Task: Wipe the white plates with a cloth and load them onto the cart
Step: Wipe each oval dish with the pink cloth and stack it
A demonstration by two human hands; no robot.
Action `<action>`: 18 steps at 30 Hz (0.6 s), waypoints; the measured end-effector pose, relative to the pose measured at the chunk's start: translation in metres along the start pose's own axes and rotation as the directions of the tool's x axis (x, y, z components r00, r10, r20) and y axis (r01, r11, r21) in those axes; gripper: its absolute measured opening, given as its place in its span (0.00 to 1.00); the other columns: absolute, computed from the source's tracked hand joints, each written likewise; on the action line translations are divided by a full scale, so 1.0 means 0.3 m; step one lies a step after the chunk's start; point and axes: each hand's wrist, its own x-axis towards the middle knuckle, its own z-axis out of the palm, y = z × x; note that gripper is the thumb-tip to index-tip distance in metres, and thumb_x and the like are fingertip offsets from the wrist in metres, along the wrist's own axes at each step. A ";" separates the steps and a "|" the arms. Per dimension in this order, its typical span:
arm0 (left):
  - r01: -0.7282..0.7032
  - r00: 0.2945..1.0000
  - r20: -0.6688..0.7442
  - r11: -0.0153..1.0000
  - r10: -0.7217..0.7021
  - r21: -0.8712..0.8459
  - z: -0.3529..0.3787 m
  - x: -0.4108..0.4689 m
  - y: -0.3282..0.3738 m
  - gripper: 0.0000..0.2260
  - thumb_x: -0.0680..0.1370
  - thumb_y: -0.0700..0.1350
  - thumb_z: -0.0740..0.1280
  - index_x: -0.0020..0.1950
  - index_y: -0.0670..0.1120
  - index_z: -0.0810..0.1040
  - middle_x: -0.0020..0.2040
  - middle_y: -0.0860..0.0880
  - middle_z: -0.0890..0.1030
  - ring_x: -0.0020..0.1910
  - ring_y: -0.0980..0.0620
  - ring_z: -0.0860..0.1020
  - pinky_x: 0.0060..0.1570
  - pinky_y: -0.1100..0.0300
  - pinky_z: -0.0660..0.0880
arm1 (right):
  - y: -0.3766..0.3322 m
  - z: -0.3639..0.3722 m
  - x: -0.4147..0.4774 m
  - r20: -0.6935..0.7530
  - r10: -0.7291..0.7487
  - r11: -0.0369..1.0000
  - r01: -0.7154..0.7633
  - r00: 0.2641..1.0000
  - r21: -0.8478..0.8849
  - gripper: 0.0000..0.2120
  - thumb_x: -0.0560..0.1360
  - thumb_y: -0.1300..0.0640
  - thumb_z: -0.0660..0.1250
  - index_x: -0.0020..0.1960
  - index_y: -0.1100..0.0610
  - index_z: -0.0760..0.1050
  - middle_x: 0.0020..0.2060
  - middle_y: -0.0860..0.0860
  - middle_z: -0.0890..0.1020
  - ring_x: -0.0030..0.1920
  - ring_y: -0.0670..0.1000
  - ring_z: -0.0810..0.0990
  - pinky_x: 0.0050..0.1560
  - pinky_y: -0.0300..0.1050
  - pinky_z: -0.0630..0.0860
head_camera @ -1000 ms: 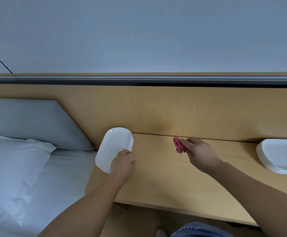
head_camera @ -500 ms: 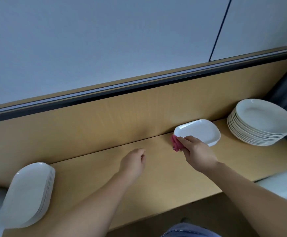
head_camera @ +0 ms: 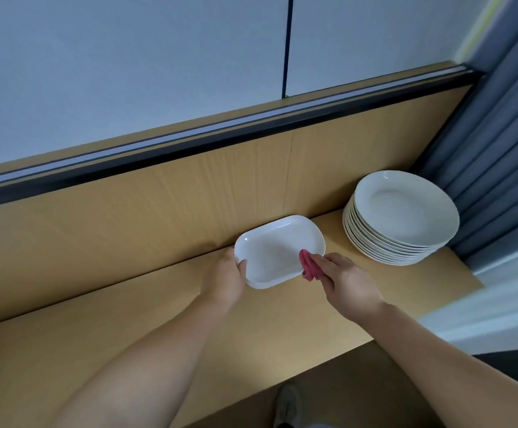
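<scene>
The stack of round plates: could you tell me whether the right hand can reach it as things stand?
Probably yes: only bare wooden counter lies between the right hand and the stack of round plates, though that hand grips the pink cloth.

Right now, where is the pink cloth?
Mid-frame, the right hand holds the pink cloth at the right rim of the rectangular white plate, left of the round plate stack.

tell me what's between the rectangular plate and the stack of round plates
Nothing: in the head view only a narrow strip of bare wooden shelf separates the rectangular plate from the stack of round plates.
</scene>
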 end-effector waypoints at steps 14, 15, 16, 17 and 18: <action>0.343 0.939 0.134 0.877 -0.316 -0.335 -0.023 0.077 0.042 0.05 0.79 0.38 0.58 0.54 0.42 0.69 0.47 0.43 0.77 0.42 0.41 0.81 0.39 0.47 0.81 | 0.089 -0.017 0.099 -0.020 -0.072 0.997 0.073 0.997 0.023 0.17 0.76 0.63 0.65 0.61 0.48 0.74 0.45 0.48 0.80 0.42 0.53 0.80 0.33 0.47 0.78; 0.340 0.940 0.120 0.876 -0.319 -0.340 -0.030 0.080 0.035 0.05 0.79 0.38 0.58 0.54 0.42 0.69 0.47 0.43 0.77 0.41 0.41 0.81 0.39 0.45 0.81 | 0.089 -0.016 0.105 -0.018 -0.069 0.997 0.070 0.997 0.018 0.17 0.77 0.62 0.64 0.62 0.46 0.74 0.45 0.47 0.79 0.42 0.52 0.80 0.33 0.48 0.78; 0.335 0.942 0.108 0.874 -0.317 -0.351 -0.038 0.078 0.028 0.04 0.79 0.39 0.58 0.53 0.42 0.69 0.46 0.43 0.77 0.41 0.41 0.81 0.38 0.44 0.81 | 0.088 -0.015 0.110 -0.013 -0.070 0.997 0.070 0.997 0.016 0.16 0.78 0.60 0.63 0.63 0.45 0.73 0.45 0.46 0.79 0.43 0.51 0.80 0.33 0.49 0.78; 0.324 0.946 0.097 0.874 -0.310 -0.361 -0.048 0.071 0.020 0.04 0.80 0.40 0.57 0.53 0.42 0.69 0.46 0.44 0.77 0.41 0.42 0.81 0.38 0.44 0.81 | 0.087 -0.015 0.116 -0.012 -0.077 0.997 0.077 0.997 0.020 0.15 0.79 0.59 0.62 0.63 0.45 0.73 0.45 0.45 0.79 0.44 0.50 0.79 0.34 0.49 0.78; 0.313 0.949 0.088 0.876 -0.303 -0.367 -0.055 0.061 0.010 0.04 0.81 0.40 0.57 0.54 0.43 0.69 0.46 0.45 0.77 0.41 0.43 0.80 0.39 0.44 0.81 | 0.082 -0.016 0.123 -0.015 -0.088 0.996 0.088 0.996 0.026 0.15 0.80 0.58 0.61 0.64 0.44 0.73 0.46 0.45 0.79 0.45 0.50 0.79 0.35 0.49 0.78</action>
